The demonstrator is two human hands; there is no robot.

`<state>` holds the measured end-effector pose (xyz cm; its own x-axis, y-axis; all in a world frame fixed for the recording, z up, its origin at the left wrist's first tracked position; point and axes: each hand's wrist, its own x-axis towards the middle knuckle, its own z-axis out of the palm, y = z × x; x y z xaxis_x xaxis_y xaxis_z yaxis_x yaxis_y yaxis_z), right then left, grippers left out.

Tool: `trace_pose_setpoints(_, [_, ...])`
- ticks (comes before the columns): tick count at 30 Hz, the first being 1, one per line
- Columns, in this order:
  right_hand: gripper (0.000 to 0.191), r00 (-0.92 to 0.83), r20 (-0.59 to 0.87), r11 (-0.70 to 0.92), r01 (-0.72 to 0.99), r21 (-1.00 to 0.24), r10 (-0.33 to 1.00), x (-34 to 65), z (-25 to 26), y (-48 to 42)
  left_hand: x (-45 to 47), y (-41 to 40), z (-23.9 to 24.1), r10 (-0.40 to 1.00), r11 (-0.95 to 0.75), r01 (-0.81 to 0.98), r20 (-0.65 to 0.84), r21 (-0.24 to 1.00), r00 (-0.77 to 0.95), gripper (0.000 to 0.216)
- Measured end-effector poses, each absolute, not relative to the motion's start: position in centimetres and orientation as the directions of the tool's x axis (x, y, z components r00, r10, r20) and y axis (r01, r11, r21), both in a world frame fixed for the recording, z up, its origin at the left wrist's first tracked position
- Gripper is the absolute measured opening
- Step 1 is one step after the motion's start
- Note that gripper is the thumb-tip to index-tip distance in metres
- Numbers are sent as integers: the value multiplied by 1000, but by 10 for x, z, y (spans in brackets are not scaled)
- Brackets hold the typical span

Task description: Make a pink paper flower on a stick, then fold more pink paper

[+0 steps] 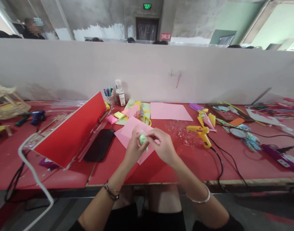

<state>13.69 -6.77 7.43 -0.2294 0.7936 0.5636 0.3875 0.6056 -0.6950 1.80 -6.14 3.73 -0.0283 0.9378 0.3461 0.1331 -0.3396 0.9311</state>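
Small green paper piece (143,139) pinched between both hands, centre of frame, just above the pink sheet (133,133).

Left hand (133,148) closed narrow on the piece from the left; right hand (162,146) closed narrow on it from the right, fingertips meeting over it. Risk: piece is small and light, so a loosened pinch could drop it onto the red table (161,170) among the clear scraps (179,128) right of centre. The yellow glue gun (202,131) is near the right hand; if hot, a careless reach could burn. Its black cord (220,160) trails toward the table edge, a likely snag. One container: a cup (110,99) upper centre-left holds upright pens; small bottle (119,93) just beside it.
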Motion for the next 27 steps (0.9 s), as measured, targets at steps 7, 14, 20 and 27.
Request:
trace_pose_setpoints(7, [14,-304,633,697,419,-582,712,140,64,-93,18,-70,29,909,-416,81,414,906,39,43])
trace_pose_setpoints(14, [14,-211,579,615,335,-714,788,144,64,-94,15,-66,23,862,-505,229,499,832,88,24])
trace_pose_setpoints(20, [13,-149,535,553,319,-770,832,142,66,-91,13,-64,20,810,-580,344,569,738,144,15])
trace_pose_setpoints(27, [12,-249,394,466,450,-762,885,138,67,-88,7,-62,13,825,-526,642,519,558,225,10])
